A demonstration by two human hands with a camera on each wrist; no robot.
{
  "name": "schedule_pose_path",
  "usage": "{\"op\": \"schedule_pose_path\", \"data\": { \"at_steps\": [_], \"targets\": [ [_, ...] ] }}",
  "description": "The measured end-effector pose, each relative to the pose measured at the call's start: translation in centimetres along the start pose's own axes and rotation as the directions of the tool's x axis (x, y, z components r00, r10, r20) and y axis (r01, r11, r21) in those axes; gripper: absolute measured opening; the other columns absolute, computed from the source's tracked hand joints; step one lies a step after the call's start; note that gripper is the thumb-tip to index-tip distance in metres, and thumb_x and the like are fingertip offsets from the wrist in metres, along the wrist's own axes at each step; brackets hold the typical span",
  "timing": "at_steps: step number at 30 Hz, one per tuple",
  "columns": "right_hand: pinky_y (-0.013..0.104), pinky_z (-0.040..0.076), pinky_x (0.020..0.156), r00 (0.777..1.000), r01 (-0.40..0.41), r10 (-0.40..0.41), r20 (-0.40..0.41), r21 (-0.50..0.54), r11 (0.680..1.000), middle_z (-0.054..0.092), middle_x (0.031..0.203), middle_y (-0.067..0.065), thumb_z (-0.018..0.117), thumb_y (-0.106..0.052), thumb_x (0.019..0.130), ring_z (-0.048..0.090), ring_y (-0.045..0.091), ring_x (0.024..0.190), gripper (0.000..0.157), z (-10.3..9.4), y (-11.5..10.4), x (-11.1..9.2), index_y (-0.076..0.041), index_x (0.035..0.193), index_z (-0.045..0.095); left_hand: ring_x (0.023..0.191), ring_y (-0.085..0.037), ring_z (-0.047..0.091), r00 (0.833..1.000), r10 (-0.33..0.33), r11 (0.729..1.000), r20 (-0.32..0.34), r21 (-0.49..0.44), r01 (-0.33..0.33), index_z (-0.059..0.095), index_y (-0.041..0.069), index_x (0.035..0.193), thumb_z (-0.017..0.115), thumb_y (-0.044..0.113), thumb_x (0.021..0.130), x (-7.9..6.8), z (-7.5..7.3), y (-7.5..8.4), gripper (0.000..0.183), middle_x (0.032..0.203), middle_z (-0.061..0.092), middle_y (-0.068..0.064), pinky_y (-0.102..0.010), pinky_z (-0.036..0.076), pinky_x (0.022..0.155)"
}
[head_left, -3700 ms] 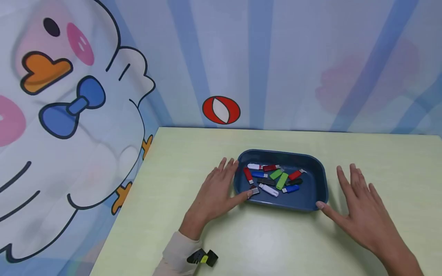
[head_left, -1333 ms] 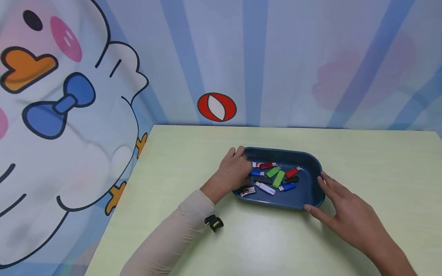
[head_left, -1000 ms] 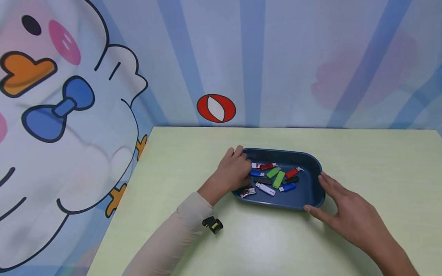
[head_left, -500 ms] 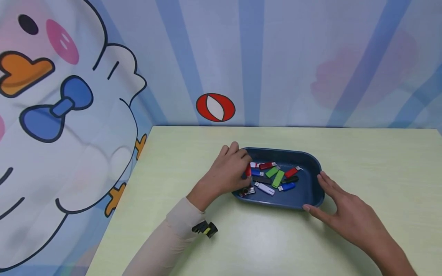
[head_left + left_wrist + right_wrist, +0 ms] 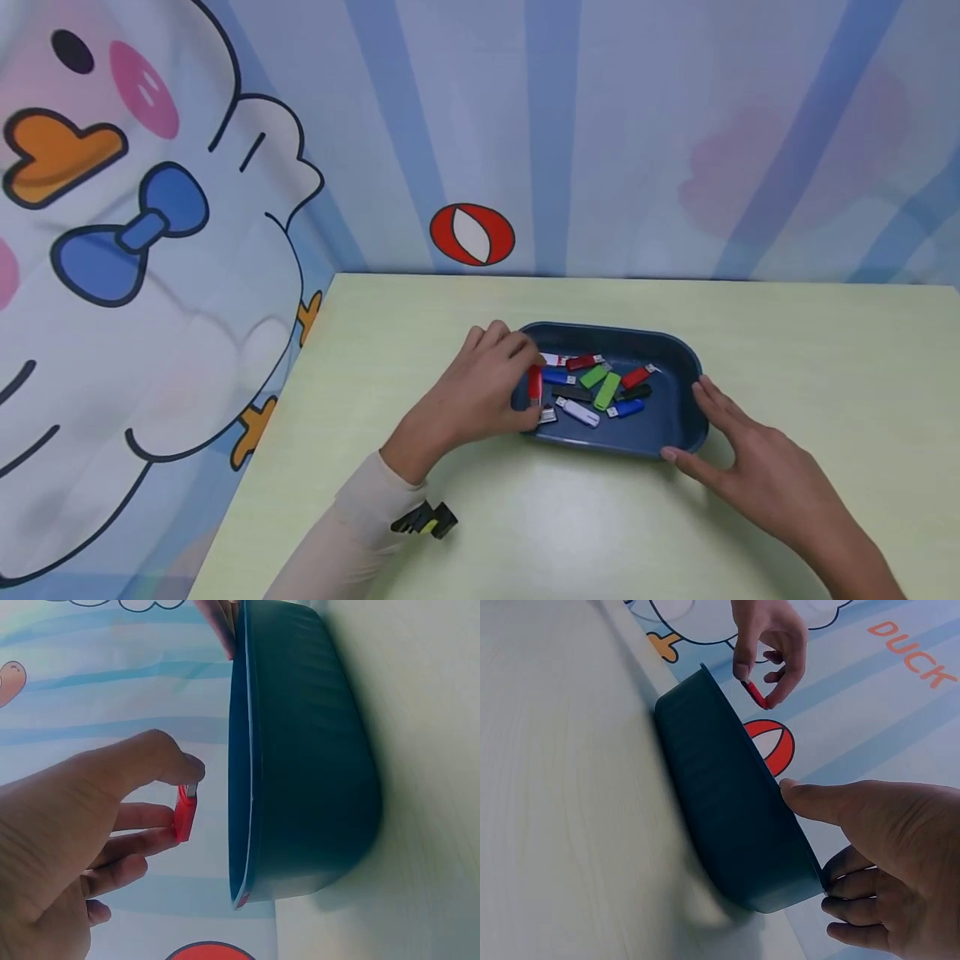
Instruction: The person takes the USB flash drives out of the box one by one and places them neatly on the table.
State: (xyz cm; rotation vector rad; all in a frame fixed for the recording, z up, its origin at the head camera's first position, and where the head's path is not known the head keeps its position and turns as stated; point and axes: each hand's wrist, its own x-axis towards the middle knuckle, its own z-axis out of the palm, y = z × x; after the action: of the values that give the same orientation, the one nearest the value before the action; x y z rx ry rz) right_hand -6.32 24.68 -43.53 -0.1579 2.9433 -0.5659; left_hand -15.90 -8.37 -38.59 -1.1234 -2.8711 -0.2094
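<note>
My left hand (image 5: 476, 383) pinches a red USB stick (image 5: 535, 385) between thumb and fingertips, over the left end of a dark blue tray (image 5: 678, 417). In the left wrist view the red stick (image 5: 184, 817) is raised above the rim, its metal plug at the thumb. My right hand (image 5: 772, 475) rests its fairly straight fingers and thumb on the tray's right end; in the right wrist view the thumb is at the rim. Inside lie several other USB sticks, among them a white one (image 5: 577, 412), a green one (image 5: 607, 391) and a blue one (image 5: 626, 408).
The tray stands on a pale yellow-green table (image 5: 600, 517). Behind it rises a printed backdrop (image 5: 637, 150) with blue stripes and a duck on the left. A black strap with a yellow mark (image 5: 424, 521) sits at my left wrist.
The red USB stick lay at the tray's left end; my left hand reached in, took hold of it and lifted it. My right hand moved left from beside the tray onto its end.
</note>
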Motion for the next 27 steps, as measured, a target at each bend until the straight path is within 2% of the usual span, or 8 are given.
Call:
{"op": "schedule_pose_path", "data": {
  "at_steps": [7,15,20,27],
  "targets": [
    [0.064,0.057,0.083,1.0,0.008,-0.008,-0.011,0.006,1.0,0.031,0.171,0.023,0.062,-0.08,0.09,0.057,0.057,0.131,0.111,0.2,0.1,-0.1,-0.002,0.164,0.033,0.111,-0.017,0.047,0.999,0.038,0.999,-0.01,0.009,-0.038,0.071,0.018,0.123,0.082,0.049,0.086,-1.0,-0.1,0.2,0.05,0.127,0.066,-0.001,-0.037,0.04,0.091],
    [0.063,0.057,0.081,1.0,0.007,-0.006,-0.016,0.013,1.0,0.03,0.171,0.022,0.063,-0.078,0.091,0.058,0.058,0.129,0.11,0.3,0.2,-0.1,-0.002,0.164,0.033,0.115,-0.018,0.052,0.996,0.076,0.994,-0.037,-0.079,-0.079,0.071,0.017,0.124,0.088,0.044,0.083,-2.1,-0.2,0.5,0.052,0.127,0.067,-0.001,-0.038,0.043,0.093],
    [0.064,0.057,0.082,1.0,0.01,-0.01,-0.025,0.011,1.0,0.03,0.171,0.022,0.063,-0.078,0.092,0.058,0.058,0.129,0.109,0.4,0.2,-0.2,-0.002,0.164,0.033,0.117,-0.017,0.053,0.998,0.053,0.995,-0.015,-0.089,-0.054,0.069,0.017,0.129,0.088,0.047,0.083,-2.7,-0.3,0.7,0.058,0.13,0.069,0.0,-0.038,0.044,0.097],
    [0.063,0.057,0.081,1.0,0.016,-0.016,-0.025,0.007,1.0,0.03,0.172,0.021,0.062,-0.078,0.092,0.06,0.057,0.128,0.108,0.4,0.3,-0.1,-0.003,0.165,0.033,0.116,-0.016,0.053,0.999,0.032,0.994,0.018,-0.104,-0.03,0.069,0.019,0.126,0.088,0.047,0.085,-3.6,-0.1,0.7,0.053,0.126,0.069,0.004,-0.038,0.042,0.099]
  ]
}}
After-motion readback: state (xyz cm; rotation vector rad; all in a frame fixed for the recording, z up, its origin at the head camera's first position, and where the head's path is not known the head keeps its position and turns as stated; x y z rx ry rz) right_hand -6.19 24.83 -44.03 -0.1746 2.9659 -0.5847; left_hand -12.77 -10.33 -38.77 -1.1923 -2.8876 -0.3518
